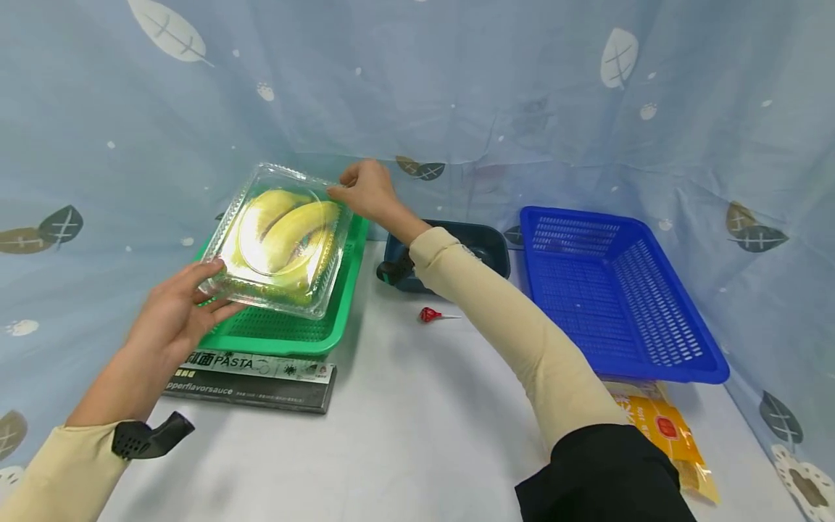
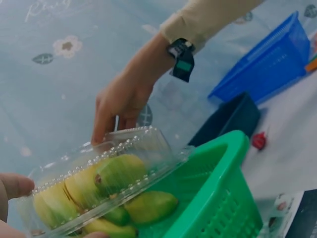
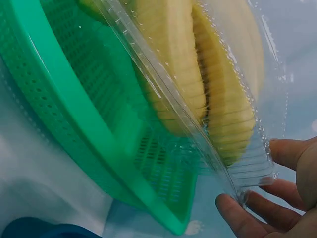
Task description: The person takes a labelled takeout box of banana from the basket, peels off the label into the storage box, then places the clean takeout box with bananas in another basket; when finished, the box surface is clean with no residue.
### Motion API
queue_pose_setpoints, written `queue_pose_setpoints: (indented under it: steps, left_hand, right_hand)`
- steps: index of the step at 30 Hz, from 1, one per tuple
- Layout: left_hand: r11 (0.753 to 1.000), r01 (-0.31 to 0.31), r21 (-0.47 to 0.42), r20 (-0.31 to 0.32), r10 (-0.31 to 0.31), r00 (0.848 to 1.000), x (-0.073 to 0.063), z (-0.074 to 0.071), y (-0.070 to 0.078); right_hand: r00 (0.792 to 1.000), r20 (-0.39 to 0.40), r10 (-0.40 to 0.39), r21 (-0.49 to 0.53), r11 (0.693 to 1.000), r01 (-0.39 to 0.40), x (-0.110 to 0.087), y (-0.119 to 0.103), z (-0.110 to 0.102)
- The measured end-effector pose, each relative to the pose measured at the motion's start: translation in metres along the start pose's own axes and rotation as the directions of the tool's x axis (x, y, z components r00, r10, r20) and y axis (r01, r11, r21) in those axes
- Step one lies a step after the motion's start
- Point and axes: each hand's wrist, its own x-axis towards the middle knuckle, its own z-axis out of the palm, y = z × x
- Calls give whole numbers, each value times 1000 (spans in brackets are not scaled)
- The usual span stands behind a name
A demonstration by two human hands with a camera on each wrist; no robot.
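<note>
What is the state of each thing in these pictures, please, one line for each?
Clear box of bananas: lid closed, tilted, held above the green basket.
Left hand: grips the box's near corner.
Right hand: pinches the box's far edge.
Green basket: on the table, under the box.
Blue basket: upright, nothing seen inside.
Dark bin: upright, contents hidden.
Pasta box: lying flat, closed.
Yellow packet: lying flat.
</note>
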Motion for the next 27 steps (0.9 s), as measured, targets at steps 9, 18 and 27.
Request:
queue_pose_setpoints:
  steps: [9,18,27]
  left_hand:
    - [987,120,-103,-59,-127,990,11,8,3]
    - [987,143,-78,-66,-148,987,18,8,3]
    - [974,203,-100,-82,-211,974,26,10,5]
  right_hand:
    - [997,-37,68,-76,995,-70,6,12,20]
    - [995,-62,77,-150,985,-86,7,18,33]
    - [995,-46,84,-144,986,-89,-1,25,25]
